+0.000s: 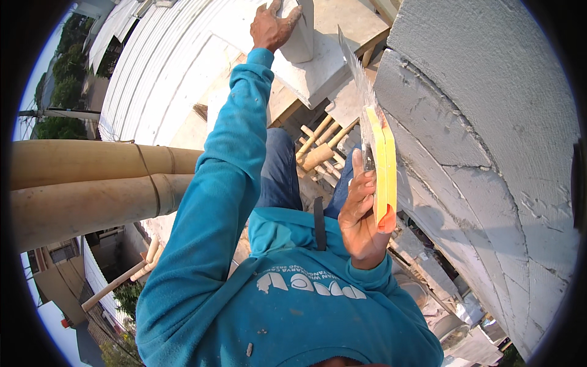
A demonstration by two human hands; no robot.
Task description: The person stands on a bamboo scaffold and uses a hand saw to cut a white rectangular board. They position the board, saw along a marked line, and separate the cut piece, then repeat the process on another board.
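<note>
Far left: two bamboo poles (92, 168) lie side by side, running in from the rim to the left sleeve (229, 144). Left arm is stretched well forward; left hand (272, 30) grasps the pale block (298, 46), thumb and fingers spread across it. Block sits on a pale slab (309, 85), back from the slab's near corner. Its visible long axis runs away from the body; far end is cut off, so full length can't be told. Next over, handsaw (375, 131): blade (358, 70) points forward, leaning left, tip right of the block with a gap in view. Blade overlaps the slab's right edge in view; contact can't be told. Right hand (361, 214) is closed round the yellow-and-orange handle (384, 177), close to the body. Key relation: block lies ahead and left of right hand; left hand is nearer, already on it. Far right: block wall (465, 79) alongside the saw.
</note>
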